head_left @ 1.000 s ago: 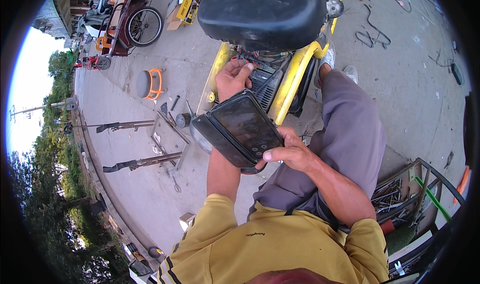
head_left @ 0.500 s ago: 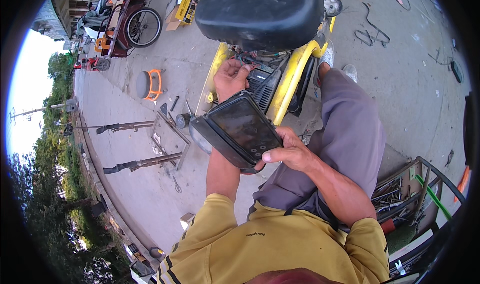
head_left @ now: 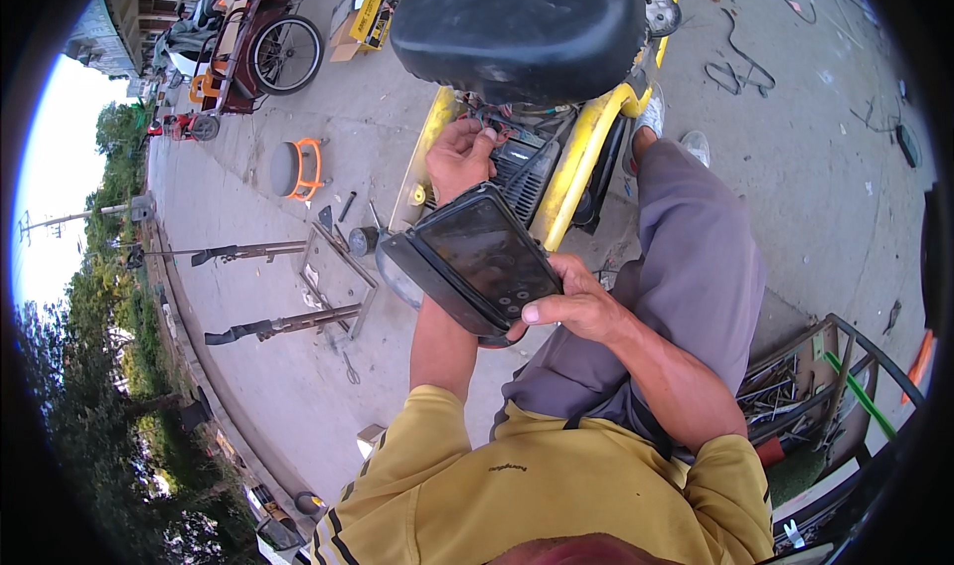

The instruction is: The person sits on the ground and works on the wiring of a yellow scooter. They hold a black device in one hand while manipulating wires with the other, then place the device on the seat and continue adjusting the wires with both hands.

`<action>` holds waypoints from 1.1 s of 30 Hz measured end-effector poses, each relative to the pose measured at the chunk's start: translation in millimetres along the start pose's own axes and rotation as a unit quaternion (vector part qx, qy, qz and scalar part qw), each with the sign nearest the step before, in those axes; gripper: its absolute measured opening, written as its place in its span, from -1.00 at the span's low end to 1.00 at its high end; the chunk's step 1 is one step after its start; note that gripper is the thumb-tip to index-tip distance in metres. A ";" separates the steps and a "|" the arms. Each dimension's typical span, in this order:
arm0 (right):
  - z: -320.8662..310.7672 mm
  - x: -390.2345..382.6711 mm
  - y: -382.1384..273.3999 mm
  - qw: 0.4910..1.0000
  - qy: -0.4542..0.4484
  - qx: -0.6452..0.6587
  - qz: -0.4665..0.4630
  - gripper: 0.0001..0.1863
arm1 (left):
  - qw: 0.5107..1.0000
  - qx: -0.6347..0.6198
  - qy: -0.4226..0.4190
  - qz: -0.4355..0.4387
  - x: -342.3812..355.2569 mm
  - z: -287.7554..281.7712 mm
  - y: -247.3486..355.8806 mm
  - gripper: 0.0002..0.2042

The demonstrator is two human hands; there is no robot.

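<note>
My right hand (head_left: 561, 302) grips the lower right end of a black device in an open flip case (head_left: 485, 257), with a dark glossy screen and small round marks at one end. Behind it, my left hand (head_left: 462, 153) is closed at the wires (head_left: 502, 118) inside a yellow scooter body (head_left: 578, 167); red wires show by its fingertips, but what they pinch is unclear. A ribbed metal housing (head_left: 522, 182) lies beside that hand, and the device hides part of my left forearm. The black seat (head_left: 512, 23) sits above the exposed wiring.
An orange-legged stool (head_left: 298, 167), loose tools (head_left: 348, 207), a metal frame (head_left: 358, 297) and a yellow box (head_left: 372, 13) lie leftward, with a maroon tricycle (head_left: 253, 43) behind. A rack of metal rods (head_left: 785, 386) stands lower right; cables (head_left: 740, 68) lie upper right.
</note>
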State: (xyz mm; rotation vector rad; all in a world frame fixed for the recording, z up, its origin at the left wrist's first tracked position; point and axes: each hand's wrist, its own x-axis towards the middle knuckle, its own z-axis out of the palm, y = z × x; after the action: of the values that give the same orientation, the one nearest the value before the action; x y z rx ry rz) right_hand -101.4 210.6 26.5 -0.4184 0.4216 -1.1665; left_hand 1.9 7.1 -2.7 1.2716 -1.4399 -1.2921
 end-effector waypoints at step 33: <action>-0.9 -0.2 2.0 1.000 0.002 -0.006 0.002 -0.53 | 0.999 0.030 -0.022 0.017 -2.6 2.1 -2.9 -0.90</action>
State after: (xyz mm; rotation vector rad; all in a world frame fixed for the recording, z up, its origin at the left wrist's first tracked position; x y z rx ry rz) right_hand -100.4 211.4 24.7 -0.4255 0.4336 -1.1620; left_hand 0.7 10.1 -5.7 1.2600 -1.5358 -1.2705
